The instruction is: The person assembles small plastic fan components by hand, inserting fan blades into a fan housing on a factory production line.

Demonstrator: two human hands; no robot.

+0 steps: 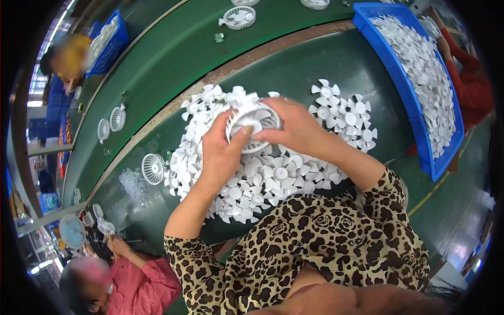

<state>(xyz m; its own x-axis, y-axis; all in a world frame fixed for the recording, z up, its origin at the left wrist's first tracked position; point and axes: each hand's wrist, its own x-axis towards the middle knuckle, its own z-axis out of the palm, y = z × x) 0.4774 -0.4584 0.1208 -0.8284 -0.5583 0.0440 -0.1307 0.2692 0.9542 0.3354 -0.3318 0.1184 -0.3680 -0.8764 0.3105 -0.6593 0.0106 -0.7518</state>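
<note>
Between my two hands is a round white fan housing (254, 116) with a slatted rim, raised over a heap of small white fan blades (278, 173). My left hand (223, 142) grips its left side, thumb laid across the front. From the right, my right hand (294, 125) clasps the other side, its thumb also on the front near the middle. The fingers behind the housing are hidden. Another slatted white housing (154, 169) rests on the table at the heap's left edge.
A blue crate (438, 152) full of white blades stands at the right. Across the far side runs a green conveyor (173, 68) carrying fan housings (239, 18). Clear plastic bits (134, 185) lie at left. Co-workers sit at lower left, upper left and far right.
</note>
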